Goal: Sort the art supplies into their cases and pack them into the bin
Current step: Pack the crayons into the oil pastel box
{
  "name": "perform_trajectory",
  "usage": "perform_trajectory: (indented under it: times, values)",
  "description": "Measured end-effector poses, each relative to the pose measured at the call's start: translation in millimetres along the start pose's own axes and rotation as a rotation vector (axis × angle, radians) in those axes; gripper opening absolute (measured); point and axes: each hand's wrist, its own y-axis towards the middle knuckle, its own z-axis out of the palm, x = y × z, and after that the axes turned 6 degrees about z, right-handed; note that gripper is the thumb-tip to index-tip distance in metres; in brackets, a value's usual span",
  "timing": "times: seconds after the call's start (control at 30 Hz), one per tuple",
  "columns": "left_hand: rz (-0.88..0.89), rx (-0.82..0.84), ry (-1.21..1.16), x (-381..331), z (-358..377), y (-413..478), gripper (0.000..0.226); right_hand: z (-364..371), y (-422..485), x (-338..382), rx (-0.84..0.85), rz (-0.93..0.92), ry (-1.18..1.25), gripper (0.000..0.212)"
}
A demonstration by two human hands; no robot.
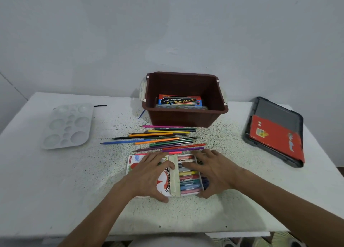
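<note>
An oil pastel box lies near the table's front, its sleeve half slid off so several coloured pastels show. My left hand grips the sleeve, thumb at its near edge. My right hand rests on the pastel tray, fingers spread across it. Behind the box lie several loose coloured pencils. The brown bin stands farther back with a watercolour box inside.
A white paint palette sits at the left. A dark grey lid with a red case on it lies at the right. A blue stick leans by the bin's left side; a black stick lies behind the palette.
</note>
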Motion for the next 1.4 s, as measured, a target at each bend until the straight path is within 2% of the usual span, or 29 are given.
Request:
perform_trajectory:
  times: [0.6,0.87,1.0,1.13,1.27,1.4]
  values:
    - [0.031,-0.038,-0.065,-2,1,4,0.097,15,-1,2,-0.066,0.019,0.144,0.097]
    - [0.073,-0.041,-0.066,0,-3,8,0.097,24,6,14,-0.227,0.038,0.192,0.104]
    - [0.066,-0.031,-0.062,3,-1,9,0.096,31,-2,9,-0.164,0.115,0.282,0.109]
    - [0.078,-0.038,-0.06,5,1,9,0.095,40,-18,3,-0.183,0.257,0.44,0.093]
    - [0.093,-0.052,-0.061,4,0,9,0.094,52,-26,14,-0.308,0.42,0.677,0.074]
    - [0.124,-0.053,-0.075,-4,1,15,0.092,51,-19,45,-0.382,0.467,0.796,0.063]
